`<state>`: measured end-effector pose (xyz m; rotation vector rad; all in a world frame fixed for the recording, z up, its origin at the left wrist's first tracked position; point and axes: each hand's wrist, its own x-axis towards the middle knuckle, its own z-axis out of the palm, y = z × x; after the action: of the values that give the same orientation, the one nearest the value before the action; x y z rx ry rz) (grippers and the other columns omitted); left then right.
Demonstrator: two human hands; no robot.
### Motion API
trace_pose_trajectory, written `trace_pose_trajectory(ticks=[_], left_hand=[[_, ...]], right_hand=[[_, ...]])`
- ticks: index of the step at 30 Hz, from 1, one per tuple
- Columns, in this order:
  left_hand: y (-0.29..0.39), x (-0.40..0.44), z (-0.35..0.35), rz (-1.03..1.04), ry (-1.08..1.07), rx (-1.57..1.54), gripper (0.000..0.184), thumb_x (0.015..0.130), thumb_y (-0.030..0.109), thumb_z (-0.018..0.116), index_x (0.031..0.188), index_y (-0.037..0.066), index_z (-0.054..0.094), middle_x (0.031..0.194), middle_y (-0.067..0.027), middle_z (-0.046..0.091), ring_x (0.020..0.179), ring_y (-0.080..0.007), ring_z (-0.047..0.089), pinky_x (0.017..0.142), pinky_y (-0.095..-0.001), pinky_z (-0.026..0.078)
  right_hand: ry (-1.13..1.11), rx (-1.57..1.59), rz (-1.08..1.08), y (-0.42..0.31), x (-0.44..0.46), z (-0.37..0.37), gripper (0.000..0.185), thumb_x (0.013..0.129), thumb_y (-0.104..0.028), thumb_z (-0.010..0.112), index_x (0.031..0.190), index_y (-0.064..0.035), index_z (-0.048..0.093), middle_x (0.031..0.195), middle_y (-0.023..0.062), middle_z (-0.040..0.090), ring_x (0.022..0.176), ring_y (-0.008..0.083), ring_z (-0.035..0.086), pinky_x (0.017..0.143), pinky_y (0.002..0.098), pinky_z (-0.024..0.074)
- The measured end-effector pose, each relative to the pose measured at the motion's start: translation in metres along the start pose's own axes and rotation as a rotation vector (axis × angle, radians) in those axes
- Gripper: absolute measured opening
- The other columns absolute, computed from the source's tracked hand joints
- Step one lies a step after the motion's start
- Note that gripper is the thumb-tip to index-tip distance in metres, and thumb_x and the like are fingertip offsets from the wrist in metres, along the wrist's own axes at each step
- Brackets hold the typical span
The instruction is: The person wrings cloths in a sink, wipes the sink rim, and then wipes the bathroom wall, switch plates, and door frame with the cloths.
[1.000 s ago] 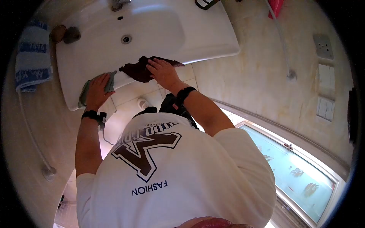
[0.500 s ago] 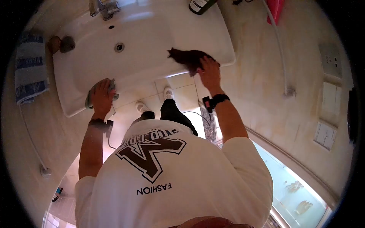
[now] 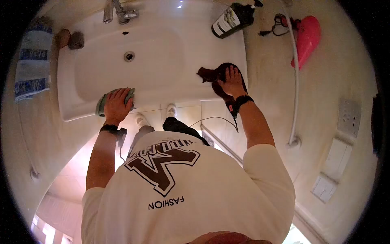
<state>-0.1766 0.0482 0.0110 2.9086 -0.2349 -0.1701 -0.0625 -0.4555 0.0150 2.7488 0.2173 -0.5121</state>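
palms hidden, the left hand [image 3: 116, 106] lies unclenched over the green cloth [image 3: 101, 106] on the front of the sink [image 3: 162, 87]; the right hand [image 3: 232, 82], also unclenched, partly covers the dark cloth [image 3: 208, 75], now farther right.

I'm looking down into what is plainly a washroom, most likely in a home. A white washbasin [image 3: 162, 53] is spreading out before me, with a metal faucet [image 3: 126, 15] standing over its drain [image 3: 129, 56]. A dark pump bottle [image 3: 232, 20] is resting at one end, and a striped blue towel [image 3: 33, 61] is hanging beside the other. On the wall I'm seeing a pink hair dryer [image 3: 308, 38], a socket plate [image 3: 348, 118] and switches [image 3: 339, 157].
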Motion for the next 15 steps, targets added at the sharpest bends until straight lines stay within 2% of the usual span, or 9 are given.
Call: trace_pose_trajectory(ticks=[2, 5, 13, 15], left_hand=[[0.002, -0.002, -0.005, 0.006, 0.004, 0.018, 0.046, 0.09, 0.039, 0.051, 0.127, 0.012, 0.056, 0.129, -0.0074, 0.057, 0.122, -0.0264, 0.05, 0.108, -0.046, 0.032], [0.002, -0.006, -0.004, 0.02, 0.027, 0.015, 0.046, 0.087, 0.038, 0.053, 0.125, 0.012, 0.058, 0.126, -0.0076, 0.059, 0.12, -0.0271, 0.051, 0.107, -0.0458, 0.033], [0.012, -0.007, -0.014, 0.012, 0.024, -0.011, 0.043, 0.084, 0.034, 0.055, 0.12, 0.012, 0.06, 0.123, -0.007, 0.06, 0.118, -0.0261, 0.052, 0.108, -0.0439, 0.033], [0.011, -0.004, -0.018, 0.022, -0.012, -0.02, 0.042, 0.084, 0.033, 0.054, 0.119, 0.011, 0.06, 0.123, -0.0069, 0.06, 0.119, -0.0254, 0.051, 0.108, -0.044, 0.033]], right_hand=[[-0.07, 0.042, 0.017, 0.0, 0.009, -0.002, 0.084, 0.092, -0.061, 0.036, 0.151, -0.005, 0.013, 0.157, 0.0207, 0.007, 0.145, 0.0396, 0.004, 0.116, 0.0528, 0.0049], [-0.056, 0.157, 0.044, -0.001, 0.024, -0.005, 0.088, 0.091, -0.064, 0.035, 0.152, -0.0064, 0.009, 0.156, 0.0235, 0.005, 0.144, 0.044, 0.001, 0.114, 0.0565, 0.0031], [-0.137, 0.307, 0.117, -0.017, 0.061, -0.034, 0.094, 0.088, -0.068, 0.035, 0.152, -0.0065, 0.004, 0.155, 0.0282, 0.001, 0.143, 0.0461, -0.001, 0.114, 0.0562, 0.0021], [-0.068, 0.29, 0.08, -0.025, 0.07, -0.035, 0.095, 0.088, -0.067, 0.037, 0.152, -0.0064, 0.004, 0.155, 0.0284, 0.003, 0.142, 0.047, 0.001, 0.114, 0.0565, 0.0043]])
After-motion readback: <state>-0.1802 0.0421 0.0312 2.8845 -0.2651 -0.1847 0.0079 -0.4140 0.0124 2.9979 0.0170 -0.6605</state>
